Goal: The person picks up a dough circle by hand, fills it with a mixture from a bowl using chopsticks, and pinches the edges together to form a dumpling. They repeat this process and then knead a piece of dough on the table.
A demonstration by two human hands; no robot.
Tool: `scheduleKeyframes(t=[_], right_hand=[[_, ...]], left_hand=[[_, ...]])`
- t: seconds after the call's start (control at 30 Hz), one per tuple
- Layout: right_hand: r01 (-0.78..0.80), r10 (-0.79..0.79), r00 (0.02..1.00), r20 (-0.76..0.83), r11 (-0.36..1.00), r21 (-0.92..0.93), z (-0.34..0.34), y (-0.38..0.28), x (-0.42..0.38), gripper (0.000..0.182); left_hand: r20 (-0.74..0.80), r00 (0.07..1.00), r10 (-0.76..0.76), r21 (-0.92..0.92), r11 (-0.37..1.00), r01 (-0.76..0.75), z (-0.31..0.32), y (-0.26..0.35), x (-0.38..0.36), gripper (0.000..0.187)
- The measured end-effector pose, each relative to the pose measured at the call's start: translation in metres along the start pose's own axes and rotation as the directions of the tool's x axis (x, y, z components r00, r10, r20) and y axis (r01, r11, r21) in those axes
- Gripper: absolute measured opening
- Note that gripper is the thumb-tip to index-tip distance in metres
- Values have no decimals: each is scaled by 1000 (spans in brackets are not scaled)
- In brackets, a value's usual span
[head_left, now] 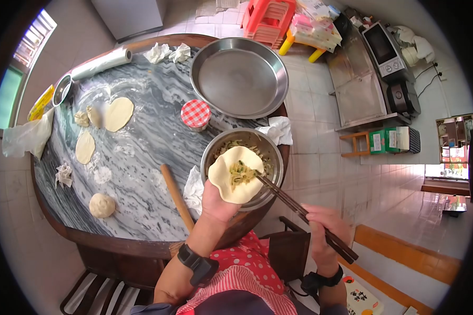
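Note:
On my left hand rests a round, flat dough wrapper, its edge slightly wavy. A small heap of shredded filling lies in the middle of the wrapper. My right hand grips a pair of dark chopsticks, whose tips touch the filling. Beneath the wrapper stands a metal bowl holding more of the filling, partly hidden by the wrapper. Left of my left forearm lies a wooden rolling pin.
The marble table carries flat dough pieces, a dough ball, a jar with a checked lid, a large metal pan, crumpled tissues and a plastic-wrap roll. Stacked red stools stand beyond.

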State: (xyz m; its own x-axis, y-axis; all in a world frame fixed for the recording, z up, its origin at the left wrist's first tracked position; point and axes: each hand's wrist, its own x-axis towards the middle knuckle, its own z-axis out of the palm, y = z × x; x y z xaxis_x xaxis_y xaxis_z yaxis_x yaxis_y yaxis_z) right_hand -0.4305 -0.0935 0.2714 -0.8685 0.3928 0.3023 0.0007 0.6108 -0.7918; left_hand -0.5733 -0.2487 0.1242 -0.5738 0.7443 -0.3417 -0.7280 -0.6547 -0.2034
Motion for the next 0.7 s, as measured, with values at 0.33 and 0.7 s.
scheduleKeyframes(t=[0.33, 0.7], right_hand=[[34, -40, 988, 149, 999, 43, 19, -11, 6, 11], [-437, 469, 883, 2, 822, 365, 48, 72, 40, 22]], left_hand=[[-39, 999, 11, 21, 1000, -10, 5, -1, -1, 44], [-78, 990, 121, -2, 993, -122, 22, 23, -17, 47]])
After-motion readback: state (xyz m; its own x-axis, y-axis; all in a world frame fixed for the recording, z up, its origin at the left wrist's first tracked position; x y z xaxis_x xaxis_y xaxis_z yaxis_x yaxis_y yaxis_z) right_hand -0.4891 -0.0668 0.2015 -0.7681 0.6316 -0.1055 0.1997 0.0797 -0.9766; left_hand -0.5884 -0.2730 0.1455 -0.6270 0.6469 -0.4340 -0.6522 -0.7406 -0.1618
